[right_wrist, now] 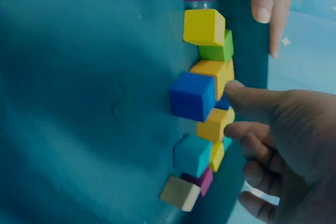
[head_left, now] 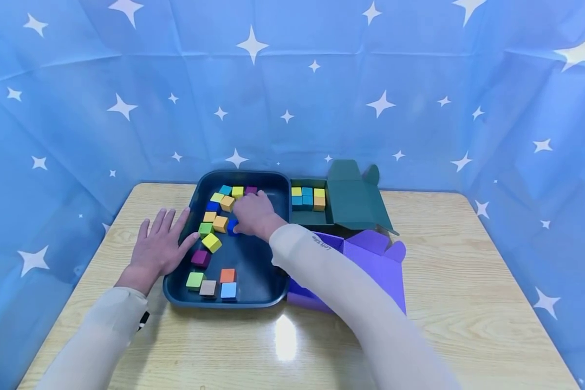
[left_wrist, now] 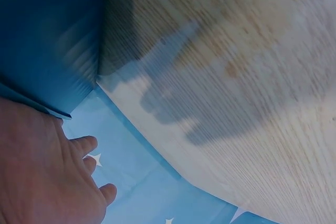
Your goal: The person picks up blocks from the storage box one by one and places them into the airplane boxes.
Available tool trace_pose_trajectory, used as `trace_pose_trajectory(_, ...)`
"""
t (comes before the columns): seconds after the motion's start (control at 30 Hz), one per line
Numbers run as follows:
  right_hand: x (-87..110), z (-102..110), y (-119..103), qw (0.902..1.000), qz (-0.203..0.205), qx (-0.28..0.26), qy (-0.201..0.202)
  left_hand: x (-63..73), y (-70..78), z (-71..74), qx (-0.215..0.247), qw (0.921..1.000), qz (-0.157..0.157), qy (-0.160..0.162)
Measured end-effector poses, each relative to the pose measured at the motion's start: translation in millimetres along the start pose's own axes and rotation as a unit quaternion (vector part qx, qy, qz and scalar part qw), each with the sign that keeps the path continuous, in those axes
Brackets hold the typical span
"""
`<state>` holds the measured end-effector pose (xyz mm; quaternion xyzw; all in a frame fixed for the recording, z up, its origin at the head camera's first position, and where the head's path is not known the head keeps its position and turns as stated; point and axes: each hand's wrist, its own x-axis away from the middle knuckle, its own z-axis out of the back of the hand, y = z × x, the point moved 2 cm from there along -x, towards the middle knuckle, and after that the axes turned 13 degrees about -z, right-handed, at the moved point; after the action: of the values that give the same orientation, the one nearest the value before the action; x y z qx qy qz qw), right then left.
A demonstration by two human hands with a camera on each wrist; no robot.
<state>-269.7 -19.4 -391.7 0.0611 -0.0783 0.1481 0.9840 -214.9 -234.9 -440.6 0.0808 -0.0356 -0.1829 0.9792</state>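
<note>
My left hand [head_left: 161, 246] lies spread at the left rim of a dark blue tray [head_left: 255, 271], its thumb over the edge; in the left wrist view its palm [left_wrist: 44, 166] is beside the tray's outer wall. Over the tray's upper middle is my right hand [head_left: 254, 215]. The right wrist view shows its thumb and index finger apart, with nothing visibly held between them. Nearest to them are a blue cube [right_wrist: 191, 97] and an orange cube [right_wrist: 211, 125]. Yellow [head_left: 212, 243], green, purple and other cubes lie loosely along the tray's left side.
Right of the tray stands a dark green box [head_left: 361, 200], lid folded open, with several teal, yellow and orange cubes [head_left: 319, 198] inside. In front of it is an open purple box [head_left: 377, 271], partly hidden by my right forearm. A starry blue curtain [head_left: 292, 86] hangs behind the wooden table [head_left: 448, 281].
</note>
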Motion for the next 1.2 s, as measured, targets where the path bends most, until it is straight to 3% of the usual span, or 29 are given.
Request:
trace_pose_trajectory(0.2, -5.9, -10.5, -6.7, 0.9993, -0.012, 0.028, -0.024, -0.8, -0.5, -0.2, -0.002, 1.0000, 0.000, -0.001)
trace_pose_trajectory(0.53, -14.7, -22.2, -11.1, 0.9990, -0.010, 0.044, -0.004, -0.5, 0.4, 1.2, -0.004, 1.0000, -0.002, -0.001)
trace_pose_trajectory(0.7, -14.4, -20.3, -8.9, 0.9997, -0.006, 0.024, 0.005, 0.2, 0.4, 0.5, -0.002, 1.0000, -0.001, -0.002)
trace_pose_trajectory(0.97, -3.4, 9.5, 20.4, 0.9992, 0.004, 0.005, 0.040, 0.5, 2.0, 0.9, 0.001, 1.0000, -0.001, 0.001)
trace_pose_trajectory(1.2, 4.9, 32.5, 63.6, 0.9983, -0.022, -0.014, 0.052, 1.6, 3.2, 1.8, -0.003, 1.0000, -0.002, 0.000)
